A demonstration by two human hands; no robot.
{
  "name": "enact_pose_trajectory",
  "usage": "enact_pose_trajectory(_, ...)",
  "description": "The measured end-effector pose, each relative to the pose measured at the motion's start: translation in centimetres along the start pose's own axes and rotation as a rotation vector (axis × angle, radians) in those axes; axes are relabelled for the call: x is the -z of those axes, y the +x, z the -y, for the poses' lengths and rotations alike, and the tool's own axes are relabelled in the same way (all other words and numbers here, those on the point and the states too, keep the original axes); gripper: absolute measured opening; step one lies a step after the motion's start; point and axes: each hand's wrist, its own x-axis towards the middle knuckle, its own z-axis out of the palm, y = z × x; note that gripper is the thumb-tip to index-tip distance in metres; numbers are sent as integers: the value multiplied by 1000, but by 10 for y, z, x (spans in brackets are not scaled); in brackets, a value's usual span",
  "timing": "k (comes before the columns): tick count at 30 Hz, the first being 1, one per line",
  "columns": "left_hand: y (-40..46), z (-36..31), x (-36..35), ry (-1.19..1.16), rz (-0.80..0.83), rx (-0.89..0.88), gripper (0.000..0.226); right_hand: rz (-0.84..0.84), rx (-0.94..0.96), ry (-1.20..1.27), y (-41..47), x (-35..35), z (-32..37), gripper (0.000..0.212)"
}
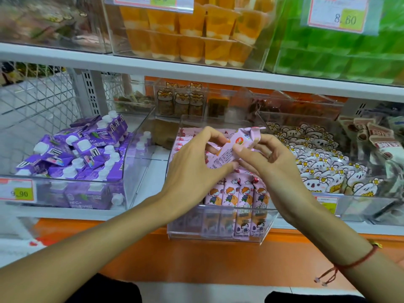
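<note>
**Holding a pink carton (227, 150) above its bin**

Both hands grip the pink carton, which is tilted with its folded top toward the upper right. The left hand (196, 169) curls round the lower-left end, thumb beneath and fingers over the top edge. The right hand (271, 162) pinches the right side with thumb and fingertips.

The carton hangs over the rear half of a clear bin (218, 238). Below it, matching pink cartons (238, 194) stand upright, tightly packed against the bin's front wall. That front wall juts past the white shelf front, over the orange ledge (196, 261).

To the left, a bare strip of shelf separates the clear bin from another holding purple pouches (83, 154), with a price tag (17, 191) on its front. To the right, bear-printed packets (323, 169) lie just beside the right wrist.

Overhead, the upper shelf (196, 69) carries orange jelly cups (196, 33) and green packs (341, 53). Open room remains between its edge and the hands. A red string bracelet (354, 262) circles the right forearm.
</note>
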Motion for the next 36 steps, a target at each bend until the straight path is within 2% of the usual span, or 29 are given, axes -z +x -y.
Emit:
enact_pose_trajectory(2,2,1,1,-47,37,10,33,19,3,-2,0,1,1,43)
enact_pose_trajectory(5,7,-1,3,-234,134,130,29,41,-29,3,2,5,2,26)
enact_pose_trajectory(7,8,-4,5,-336,187,271,23,13,-50,-36,5,8,2,17)
enact_pose_trajectory(9,9,-7,7,-460,248,464,26,-14,-82,-50,6,7,1,18)
enact_pose_trajectory(11,8,-9,9,-584,316,579,28,-21,-104,-50,6,5,0,21)
enact_pose_trajectory(14,8,-10,12,-661,363,624,30,-27,-114,-56,6,4,-1,20)
enact_pose_trajectory(18,9,-6,10,-633,404,636,28,-28,-100,-131,6,5,-3,28)
enact_pose_trajectory(21,10,-5,8,-629,406,619,22,-2,-8,-199,5,5,-2,34)
enact_pose_trajectory(24,11,-3,11,-642,322,508,23,87,105,-251,1,6,0,33)
enact_pose_trajectory(28,11,0,14,-356,134,168,32,155,166,-190,-1,5,3,35)
enact_pose_trajectory(32,8,1,9,-183,-5,17,32,118,233,-190,-5,-1,8,31)
enact_pose_trajectory(34,7,-1,8,-138,-4,-27,33,76,275,-210,-5,-2,9,24)
enact_pose_trajectory(36,7,-1,9,-109,82,-15,35,48,278,-224,-3,0,9,19)
